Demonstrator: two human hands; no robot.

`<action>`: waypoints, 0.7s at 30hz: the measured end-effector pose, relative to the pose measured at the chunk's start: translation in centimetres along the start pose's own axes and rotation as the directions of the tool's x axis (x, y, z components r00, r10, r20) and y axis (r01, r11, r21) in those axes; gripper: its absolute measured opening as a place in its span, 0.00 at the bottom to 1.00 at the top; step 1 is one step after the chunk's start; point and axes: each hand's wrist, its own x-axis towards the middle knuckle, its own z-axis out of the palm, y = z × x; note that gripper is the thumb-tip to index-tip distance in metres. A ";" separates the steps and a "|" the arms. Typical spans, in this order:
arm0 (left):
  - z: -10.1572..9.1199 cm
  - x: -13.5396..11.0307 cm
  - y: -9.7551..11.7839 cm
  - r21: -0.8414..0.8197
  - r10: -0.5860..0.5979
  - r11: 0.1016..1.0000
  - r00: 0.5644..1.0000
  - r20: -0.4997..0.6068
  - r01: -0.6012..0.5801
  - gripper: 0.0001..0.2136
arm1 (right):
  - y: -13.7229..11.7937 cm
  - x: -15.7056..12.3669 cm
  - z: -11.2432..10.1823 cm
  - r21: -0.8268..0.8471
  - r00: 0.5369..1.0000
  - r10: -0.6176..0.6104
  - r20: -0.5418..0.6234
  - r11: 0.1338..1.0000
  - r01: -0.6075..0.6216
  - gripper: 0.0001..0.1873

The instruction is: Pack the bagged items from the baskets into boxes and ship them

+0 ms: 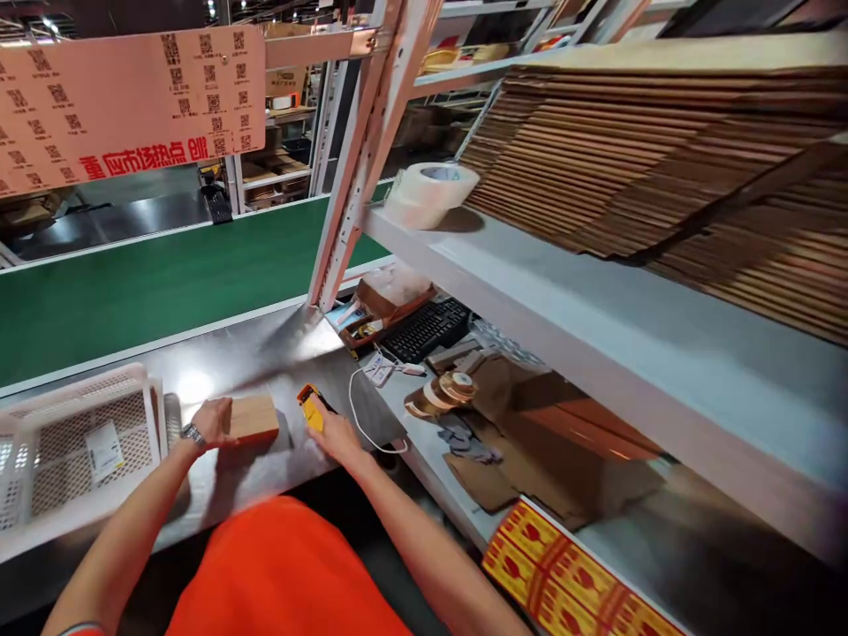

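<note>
My left hand (212, 424), with a metal watch at the wrist, grips the left end of a small cardboard box (255, 419). The box rests on the shiny metal tabletop (265, 367). In my right hand (337, 435) is a yellow and black handheld device (313, 409), which looks like a barcode scanner. Its dark head points up and left, just right of the box. The fingers wrap round its handle and are partly hidden. A white cable (355, 402) lies on the table to the right of this hand.
At left stands a white mesh basket (142, 415) with a label inside. Behind the table runs a green conveyor belt (165, 287). To the right, a shelf (596, 300) holds flattened cartons (636, 159) and tape rolls (424, 199). Below are a keyboard (427, 329) and a bottle (441, 393).
</note>
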 end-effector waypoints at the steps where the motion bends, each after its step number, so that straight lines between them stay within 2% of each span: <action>1: 0.4 -0.4 0.1 0.017 -0.037 0.999 0.999 -0.022 0.037 0.47 | 0.1 0.4 0.3 -0.014 1.000 0.011 -0.005 1.000 -0.011 0.42; 4: 2.0 -1.7 0.8 0.098 -0.124 0.987 0.990 -0.067 0.131 0.48 | -0.6 1.4 2.1 -0.084 0.998 0.013 -0.067 0.996 -0.018 0.43; 6: 3.0 -2.4 1.5 0.138 -0.132 0.980 0.988 -0.085 0.143 0.48 | -1.7 2.1 3.7 -0.061 0.990 -0.059 -0.130 0.997 0.051 0.41; 8: 3.9 -2.8 2.1 0.151 -0.118 0.980 0.988 -0.100 0.133 0.44 | -3.2 3.1 5.4 0.081 0.980 -0.166 -0.112 0.981 0.175 0.38; 10: 4.4 -2.8 2.5 0.139 -0.119 0.981 0.987 -0.106 0.133 0.39 | -4.6 4.2 7.0 0.294 0.971 -0.238 -0.004 0.928 0.229 0.37; 12: 4.8 -2.7 2.7 0.112 -0.129 0.984 0.987 -0.098 0.140 0.38 | -5.6 5.3 8.4 0.468 0.962 -0.243 0.123 0.869 0.160 0.38; 15: 5.1 -2.3 2.5 0.075 -0.130 0.988 0.989 -0.072 0.135 0.42 | -6.1 6.5 9.7 0.581 0.947 -0.209 0.243 0.814 0.031 0.40; 18: 5.3 -2.0 2.2 0.049 -0.132 0.990 0.990 -0.053 0.134 0.47 | -5.9 6.9 10.3 0.631 0.937 -0.203 0.285 0.775 -0.024 0.44; 21: 5.5 -1.9 2.2 0.024 -0.132 0.991 0.990 -0.042 0.133 0.49 | -5.8 7.0 10.4 0.652 0.944 -0.191 0.270 0.758 -0.033 0.46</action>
